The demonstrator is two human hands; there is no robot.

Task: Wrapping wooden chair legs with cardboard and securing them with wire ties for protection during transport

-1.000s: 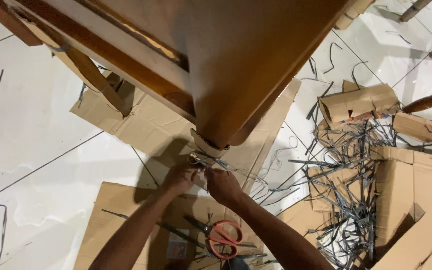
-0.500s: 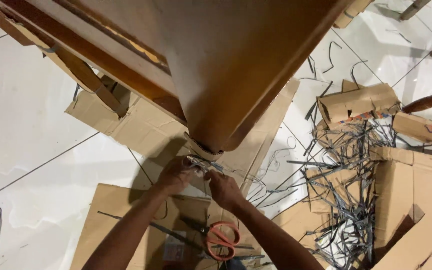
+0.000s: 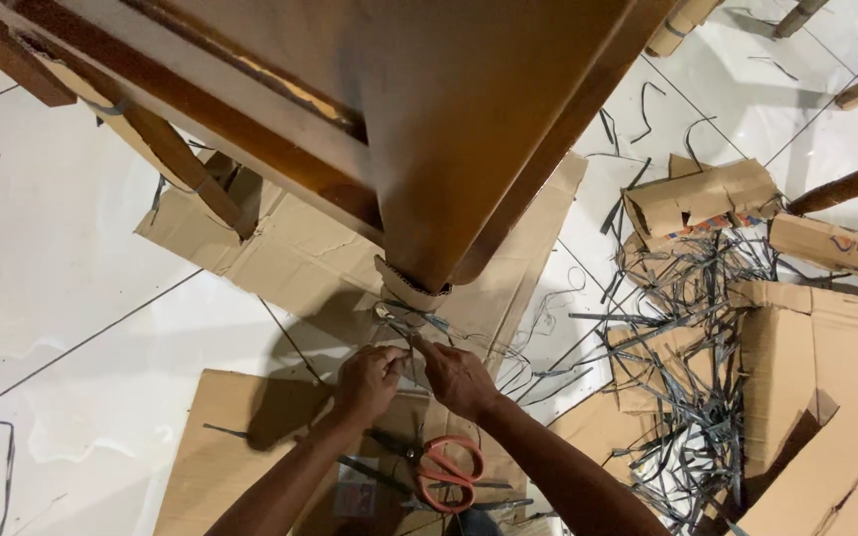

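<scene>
A grey strap (image 3: 419, 323) runs from the cardboard-wrapped foot of a wooden leg (image 3: 449, 179) down to a person's two hands, which meet just below that foot. The left hand (image 3: 369, 382) is curled shut around the strap's near end; the right hand (image 3: 459, 377) pinches the same strap beside it, forefinger pointing up toward the leg. The two hands touch, knuckles nearly together. Half a second ago they worked higher, right against the cardboard collar (image 3: 407, 288); now they sit lower and closer to the body, with more strap showing between fingers and collar. By the look of it, the strap is being drawn away from the leg and is coming loose, though whether it is cut through cannot be told.

Both forearms rise from the bottom edge and converge, wrists bent slightly inward, elbows out of view. Just below the hands, between the forearms, lie red-handled scissors (image 3: 444, 471), blades pointing left, on a flat cardboard sheet (image 3: 230, 447). A second sheet (image 3: 290, 248) lies beyond the hands under the furniture. To the right of the right hand a tangle of cut straps (image 3: 697, 347) sprawls over the white tiled floor (image 3: 52, 298) among folded cardboard pieces (image 3: 702, 199) and an open carton (image 3: 826, 397). More wrapped legs (image 3: 846, 184) show at the far right.
</scene>
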